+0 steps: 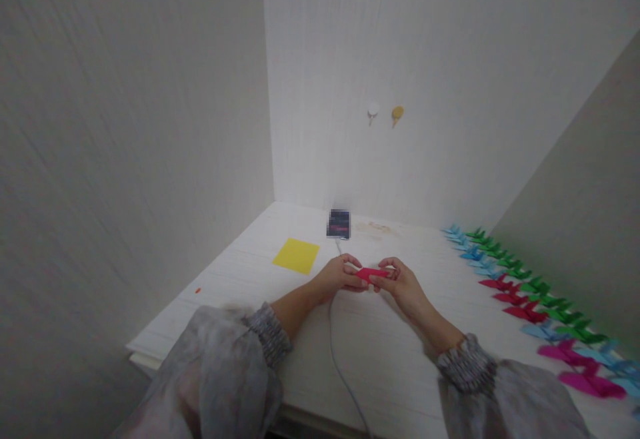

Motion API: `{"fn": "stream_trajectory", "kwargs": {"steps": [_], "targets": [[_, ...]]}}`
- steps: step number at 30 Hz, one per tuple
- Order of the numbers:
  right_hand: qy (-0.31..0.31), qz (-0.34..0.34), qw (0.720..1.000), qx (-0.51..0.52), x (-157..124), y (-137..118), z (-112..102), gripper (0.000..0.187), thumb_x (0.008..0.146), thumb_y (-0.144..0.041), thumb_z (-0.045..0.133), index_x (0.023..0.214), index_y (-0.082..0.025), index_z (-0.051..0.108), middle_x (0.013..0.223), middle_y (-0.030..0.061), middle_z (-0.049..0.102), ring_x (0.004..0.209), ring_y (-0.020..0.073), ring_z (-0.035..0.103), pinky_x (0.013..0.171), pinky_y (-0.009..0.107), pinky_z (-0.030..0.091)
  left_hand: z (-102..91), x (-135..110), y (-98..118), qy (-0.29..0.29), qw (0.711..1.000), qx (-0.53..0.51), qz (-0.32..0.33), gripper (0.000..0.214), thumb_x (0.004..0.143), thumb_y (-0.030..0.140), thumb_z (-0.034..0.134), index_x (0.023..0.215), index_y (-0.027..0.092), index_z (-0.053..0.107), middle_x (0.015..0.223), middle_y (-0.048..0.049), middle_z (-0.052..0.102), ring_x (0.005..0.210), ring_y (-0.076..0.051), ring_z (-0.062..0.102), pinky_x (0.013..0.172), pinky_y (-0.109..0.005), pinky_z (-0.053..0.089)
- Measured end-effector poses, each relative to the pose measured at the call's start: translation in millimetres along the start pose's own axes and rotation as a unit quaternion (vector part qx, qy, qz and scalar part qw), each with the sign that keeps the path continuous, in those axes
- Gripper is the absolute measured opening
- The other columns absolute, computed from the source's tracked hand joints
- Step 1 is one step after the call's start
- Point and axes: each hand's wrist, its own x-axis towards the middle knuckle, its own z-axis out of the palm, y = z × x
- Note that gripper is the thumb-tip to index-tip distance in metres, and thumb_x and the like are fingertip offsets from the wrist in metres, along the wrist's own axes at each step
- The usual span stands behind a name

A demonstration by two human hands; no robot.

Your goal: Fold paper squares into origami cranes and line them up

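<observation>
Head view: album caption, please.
Left hand and right hand hold folded red paper over a white table, yellow sheet to the left, colourful folded figures to the right.

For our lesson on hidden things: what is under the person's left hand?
A cable runs beneath the left hand across the table, showing on both sides; the stretch between is covered.

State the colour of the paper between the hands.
The held paper is red, as the head view shows.
</observation>
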Motion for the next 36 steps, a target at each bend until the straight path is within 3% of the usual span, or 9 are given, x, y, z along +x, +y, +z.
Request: {"fn": "stream_trajectory", "kwargs": {"steps": [5, 13, 19, 24, 33, 36], "targets": [[-0.006, 0.01, 1.0, 0.002, -4, -7, 6, 0.04, 0.054, -0.029, 0.069, 0.078, -0.021, 0.038, 0.055, -0.0036, 0.06, 0.046, 0.0137, 0.056, 0.052, 0.027, 0.043, -0.3, -1, -1, -0.001, 1.0, 0.022, -0.003, 0.049, 0.046, 0.017, 0.075, 0.082, 0.015, 0.041, 0.061, -0.0012, 0.063, 0.053, -0.014, 0.06, 0.058, -0.03, 0.048], [-0.005, 0.023, 1.0, 0.0, -5, -12, 7, 0.044, 0.051, -0.033, 0.071, 0.079, -0.021, 0.039, 0.052, -0.0033, 0.061, 0.047, 0.0167, 0.059, 0.055, 0.031, 0.045, 4.6, 1, 2, 0.024, 0.999, 0.027, 0.025, 0.054, 0.044, 0.009, 0.071, 0.081, 0.017, 0.033, 0.053, 0.0001, 0.062, 0.043, -0.014, 0.057, 0.049, -0.025, 0.046], [-0.032, 0.043, 0.998, 0.028, -4, -9, 3, 0.045, 0.05, -0.033, 0.07, 0.082, -0.021, 0.041, 0.052, -0.0019, 0.063, 0.053, 0.0201, 0.062, 0.062, 0.033, 0.045, 2.3, 1, 3, 0.035, 0.998, 0.034, 0.031, 0.055, 0.043, 0.008, 0.071, 0.08, 0.017, 0.032, 0.051, 0.0018, 0.06, 0.044, -0.015, 0.058, 0.049, -0.026, 0.046], [-0.018, 0.047, 0.998, 0.026, -3, -10, 1, 0.049, 0.049, -0.032, 0.07, 0.085, -0.02, 0.04, 0.05, -0.0035, 0.061, 0.051, 0.0207, 0.062, 0.061, 0.033, 0.045, 1.4, 1, 4, 0.021, 0.999, 0.039, 0.033, 0.052, 0.044, 0.01, 0.071, 0.08, 0.017, 0.034, 0.052, 0.0025, 0.06, 0.044, -0.014, 0.057, 0.049, -0.025, 0.046], [-0.06, 0.023, 0.998, -0.005, -5, -9, 2, 0.035, 0.058, -0.032, 0.067, 0.086, -0.017, 0.051, 0.068, 0.0011, 0.064, 0.061, 0.0147, 0.06, 0.059, 0.027, 0.044, -3.7, -1, 2, 0.026, 0.997, 0.072, 0.014, 0.047, 0.043, 0.011, 0.071, 0.077, 0.016, 0.038, 0.053, 0.0024, 0.06, 0.042, -0.013, 0.056, 0.045, -0.024, 0.045], [-0.074, 0.019, 0.997, -0.033, -2, -1, 3, 0.026, 0.061, -0.036, 0.064, 0.076, -0.015, 0.056, 0.059, -0.0005, 0.061, 0.052, 0.0117, 0.056, 0.052, 0.025, 0.042, -3.1, -2, 0, 0.004, 0.995, 0.096, 0.009, 0.038, 0.045, 0.015, 0.072, 0.071, 0.014, 0.045, 0.051, 0.0023, 0.058, 0.044, -0.011, 0.056, 0.046, -0.022, 0.044]]}}
